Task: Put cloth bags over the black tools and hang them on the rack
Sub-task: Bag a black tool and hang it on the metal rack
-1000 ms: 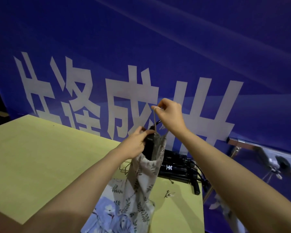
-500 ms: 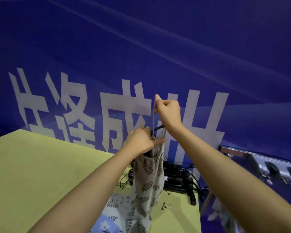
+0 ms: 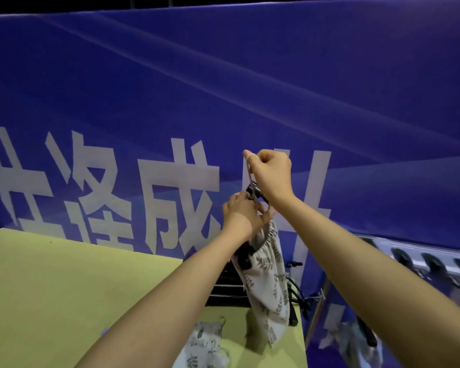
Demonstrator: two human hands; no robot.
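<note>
Arms: both forearms bare, no sleeves in view
Left hand [image 3: 241, 212]: no glove, ring or watch visible
Right hand [image 3: 271, 172]: likewise bare

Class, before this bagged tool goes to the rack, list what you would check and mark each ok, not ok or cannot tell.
1. Bag covers the tool: not ok, its top sticks out.
2. Right hand holds the cord: ok.
3. Left hand grips the bag's mouth: ok.
4. Mouth drawn shut: not ok, still gaping.
5. Bag lifted off the table: ok.
6. Free hook on the rack: cannot tell.
</note>
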